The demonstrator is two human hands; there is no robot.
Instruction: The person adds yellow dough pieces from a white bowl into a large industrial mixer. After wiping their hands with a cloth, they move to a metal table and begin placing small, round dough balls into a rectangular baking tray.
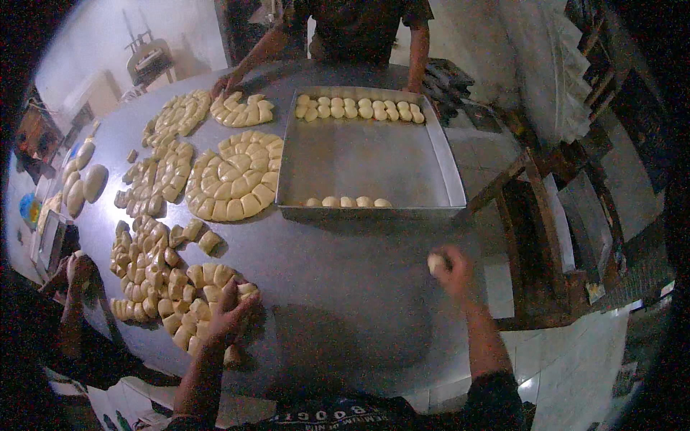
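My right hand [454, 273] is closed round a small pale dough ball [435, 263], above the right part of the metal table [345, 266]. On the left side, my left hand [233, 314] has its fingers at a cut dough piece [247, 289], at the right edge of a curled row of dough pieces [188, 316]. Its fingers look bent round that piece, though they are partly hidden. Ahead stands a large square metal tray [366, 161]. Rows of dough balls [359, 109] line its far side, and several more dough balls [346, 202] sit along its near wall.
More cut dough lies in coils [237, 176] and heaps [147, 266] on the left. Beyond the table a person [359, 32] has one hand at the far dough and one at the tray. Another person's hands [75, 269] show at far left, near large dough lumps [93, 183].
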